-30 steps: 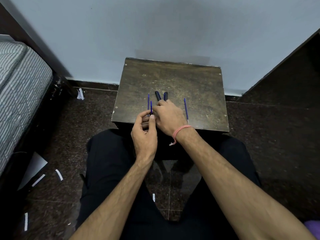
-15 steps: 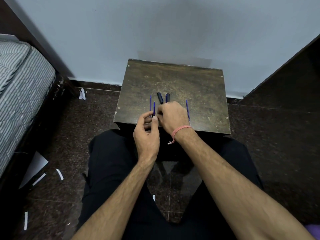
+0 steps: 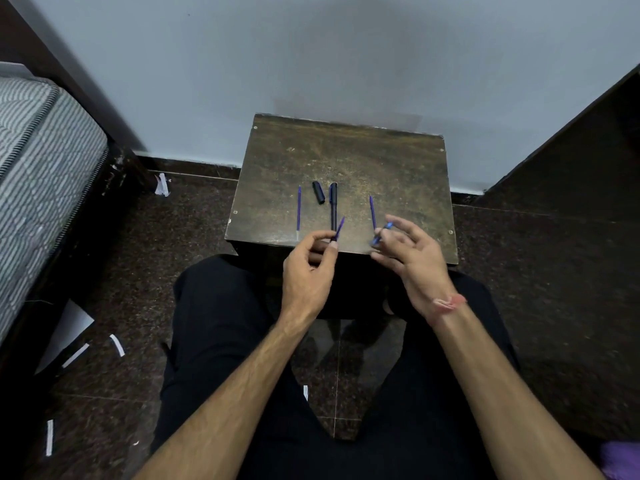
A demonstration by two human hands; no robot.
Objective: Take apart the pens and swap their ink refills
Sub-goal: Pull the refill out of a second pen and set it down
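On a small dark wooden table [image 3: 381, 161] lie a blue refill [image 3: 299, 211] at the left, a short black cap [image 3: 318, 192], a black pen barrel [image 3: 333, 206] and another blue refill [image 3: 372, 213] at the right. My left hand [image 3: 306, 271] pinches the lower end of a thin blue-purple refill [image 3: 339, 228] that points up and away. My right hand [image 3: 412, 258] holds a small blue pen piece [image 3: 381, 233] between thumb and fingertips, its other fingers spread. The two hands are apart, over the table's near edge.
The table stands against a pale wall. A striped mattress [image 3: 38, 174] is at the left, a dark panel [image 3: 571, 140] at the right. Paper scraps [image 3: 116, 344] lie on the dark tiled floor. My black-trousered legs sit under the table's near edge.
My hands were pressed together over the pen parts; now they have pulled apart, the left keeping a refill and the right a blue piece. The black barrel is uncovered on the table.
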